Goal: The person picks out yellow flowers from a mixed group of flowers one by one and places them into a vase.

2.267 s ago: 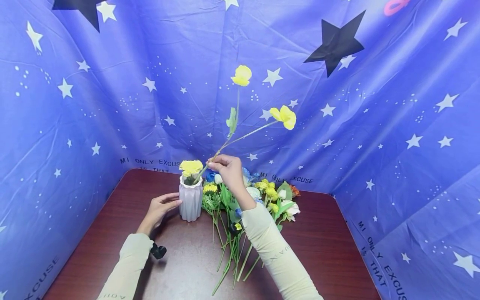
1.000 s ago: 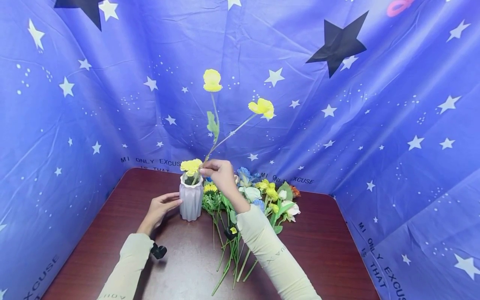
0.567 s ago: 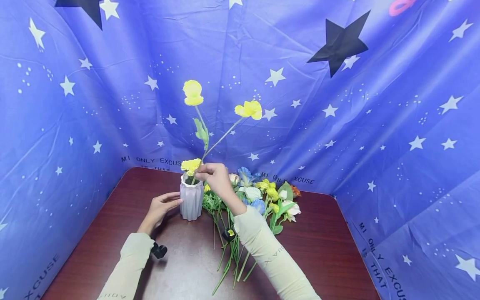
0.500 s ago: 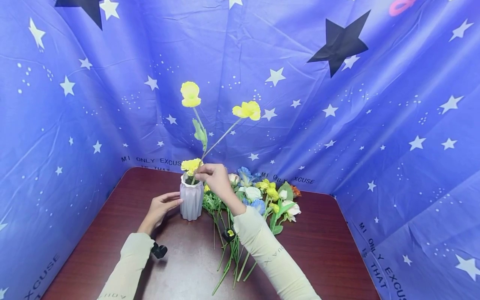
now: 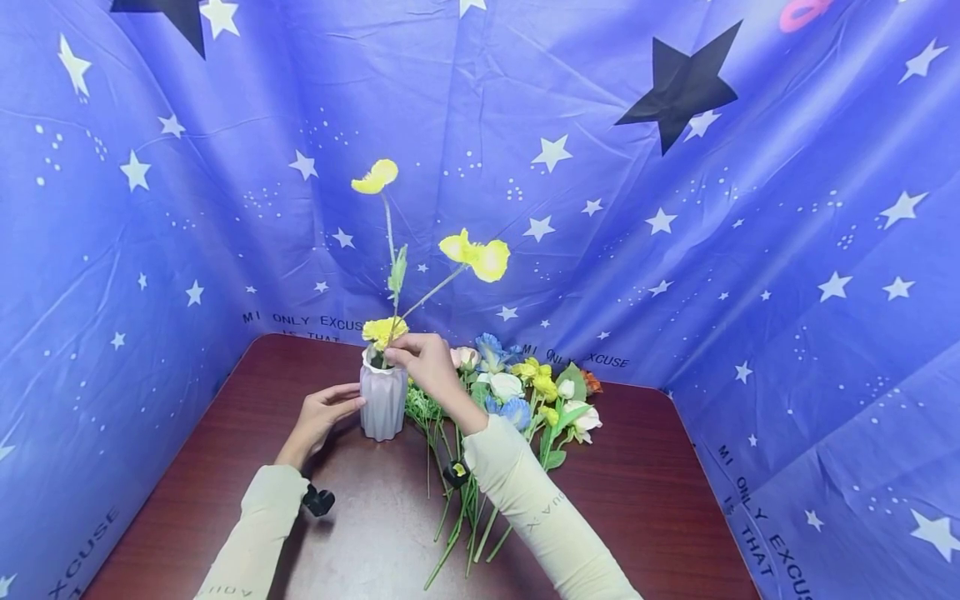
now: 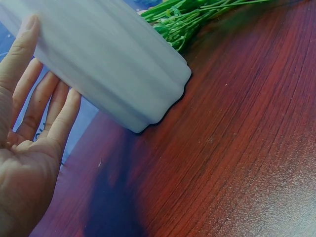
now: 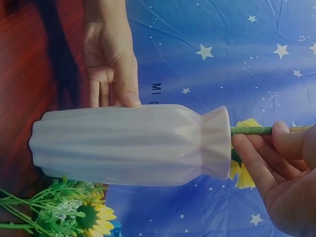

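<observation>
A pale lavender fluted vase (image 5: 383, 404) stands upright on the table, with one low yellow flower (image 5: 385, 331) at its mouth. My left hand (image 5: 321, 419) touches the vase's left side; in the left wrist view its thumb and fairly straight fingers (image 6: 64, 116) rest against the wall. My right hand (image 5: 426, 360) pinches the stem of a forked artificial yellow flower (image 5: 474, 253) between thumb and fingers, just above the rim. In the right wrist view the green stem (image 7: 252, 131) runs into the vase's mouth. Its lower end is hidden inside.
Right of the vase lies a heap of artificial flowers, with blue blooms (image 5: 491, 354), white blooms (image 5: 506, 386) and yellow ones (image 5: 534, 373), their green stems (image 5: 465, 521) pointing to the table's front. A starry blue cloth (image 5: 570, 100) hangs behind the brown table (image 5: 622, 500).
My right hand has moved left and slightly down with the forked yellow flower, bringing its stem into the vase. The blooms have swung left and turned. My left hand has stayed at the vase.
</observation>
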Demonstrator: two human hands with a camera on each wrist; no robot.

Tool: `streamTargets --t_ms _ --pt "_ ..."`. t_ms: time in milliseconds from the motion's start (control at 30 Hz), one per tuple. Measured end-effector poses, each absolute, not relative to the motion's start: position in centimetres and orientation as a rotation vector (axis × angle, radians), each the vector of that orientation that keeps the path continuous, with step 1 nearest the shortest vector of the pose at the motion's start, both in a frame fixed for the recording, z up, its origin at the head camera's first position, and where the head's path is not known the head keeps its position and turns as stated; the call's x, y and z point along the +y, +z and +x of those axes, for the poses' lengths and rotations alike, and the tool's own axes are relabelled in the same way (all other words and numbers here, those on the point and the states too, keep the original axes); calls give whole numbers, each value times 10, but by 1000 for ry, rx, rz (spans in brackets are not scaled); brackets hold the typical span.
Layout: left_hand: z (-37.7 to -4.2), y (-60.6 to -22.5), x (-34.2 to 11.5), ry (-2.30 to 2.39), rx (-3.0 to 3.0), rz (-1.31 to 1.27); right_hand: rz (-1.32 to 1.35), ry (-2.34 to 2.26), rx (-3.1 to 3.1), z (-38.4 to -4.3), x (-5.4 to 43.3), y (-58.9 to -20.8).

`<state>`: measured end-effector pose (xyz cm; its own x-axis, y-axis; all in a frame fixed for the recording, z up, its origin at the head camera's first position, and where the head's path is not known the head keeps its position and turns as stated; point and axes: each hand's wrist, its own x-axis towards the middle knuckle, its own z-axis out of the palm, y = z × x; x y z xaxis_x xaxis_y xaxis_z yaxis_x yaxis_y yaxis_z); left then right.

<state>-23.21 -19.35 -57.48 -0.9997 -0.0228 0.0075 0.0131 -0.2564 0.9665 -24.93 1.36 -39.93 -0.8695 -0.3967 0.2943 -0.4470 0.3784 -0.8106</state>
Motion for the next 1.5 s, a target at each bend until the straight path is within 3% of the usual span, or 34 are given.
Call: streamTargets --t_ms 1500 --pt "-233 -575 -194 -2442 -1923 10 726 1045 -2835 -250 -6 -387"
